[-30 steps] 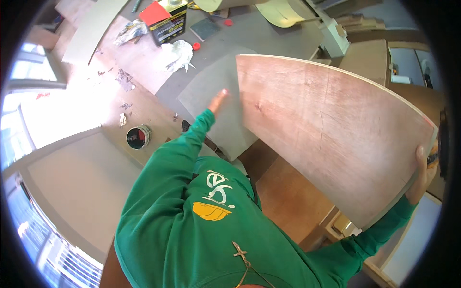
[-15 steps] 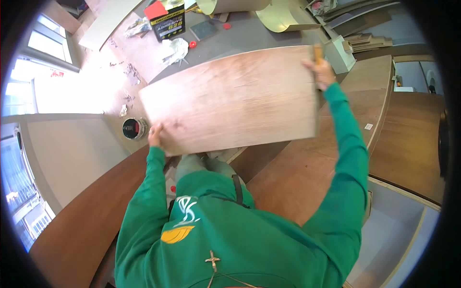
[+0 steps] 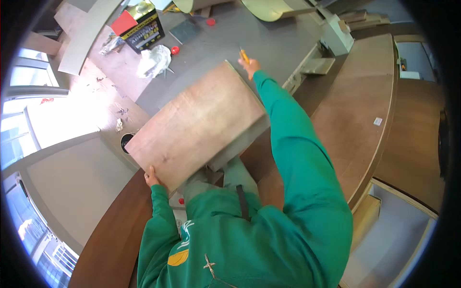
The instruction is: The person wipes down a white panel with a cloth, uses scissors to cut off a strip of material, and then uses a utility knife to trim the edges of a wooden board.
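A curved-edged, light brown plywood panel (image 3: 197,120) slants across the middle of the view, its far right corner raised. My left hand (image 3: 152,177) grips its near left edge, with the thumb on top and the other fingers mostly hidden beneath. Beyond the panel's right end, my right hand (image 3: 251,68) is closed round an orange-handled utility knife (image 3: 245,57), its thin tip pointing away from me. That hand is apart from the panel. Below the panel's near edge shows a greyish surface, partly hidden by it.
On the grey worktop (image 3: 216,43) stand a black-and-yellow adhesive tin (image 3: 144,33), a crumpled white plastic bag (image 3: 154,61), a dark flat block (image 3: 185,31) and red caps (image 3: 175,50). Curved brown counter panels (image 3: 353,105) flank me. A round tub (image 3: 126,141) sits partly behind the panel.
My right hand has let go of the panel's right end and moved left, keeping the knife. The panel has turned, its left end coming nearer me, with my left hand still on it.
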Available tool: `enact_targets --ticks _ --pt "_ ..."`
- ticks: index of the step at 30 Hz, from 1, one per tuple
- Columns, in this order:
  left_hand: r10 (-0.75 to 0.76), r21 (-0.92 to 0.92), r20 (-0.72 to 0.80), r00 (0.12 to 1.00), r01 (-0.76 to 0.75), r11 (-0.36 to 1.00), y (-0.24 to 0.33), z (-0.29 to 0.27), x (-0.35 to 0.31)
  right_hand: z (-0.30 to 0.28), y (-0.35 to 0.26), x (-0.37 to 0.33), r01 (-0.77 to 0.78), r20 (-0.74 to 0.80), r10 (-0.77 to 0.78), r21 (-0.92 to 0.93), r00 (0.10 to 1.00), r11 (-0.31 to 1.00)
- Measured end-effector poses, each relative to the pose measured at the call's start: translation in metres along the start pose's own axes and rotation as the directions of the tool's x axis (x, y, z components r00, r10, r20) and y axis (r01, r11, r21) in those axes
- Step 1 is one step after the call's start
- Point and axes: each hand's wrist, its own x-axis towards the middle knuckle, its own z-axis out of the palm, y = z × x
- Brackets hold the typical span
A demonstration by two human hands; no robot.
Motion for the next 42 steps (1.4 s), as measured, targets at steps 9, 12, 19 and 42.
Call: enact_targets --ticks 9,12,19,42 --pt "-0.039 0.038 0.086 0.996 0.036 0.999 0.010 0.085 -0.017 -0.043 0.111 -0.062 -0.160 -0.031 0.181 0.340 0.983 0.927" --pt "0.172 0.117 0.030 0.985 -0.174 0.978 0.009 0.107 -0.014 -0.034 0.126 -0.086 -0.092 -0.022 0.122 0.529 0.992 0.844" --pt "0.580 0.573 -0.015 0.815 -0.468 0.673 0.035 0.254 -0.083 -0.081 0.151 -0.133 -0.205 0.239 -0.056 0.912 0.969 0.355" --pt "0.724 0.589 0.531 0.441 -0.806 0.058 0.088 0.650 -0.143 -0.070 0.105 0.002 0.198 0.072 -0.212 0.166 0.975 0.966"
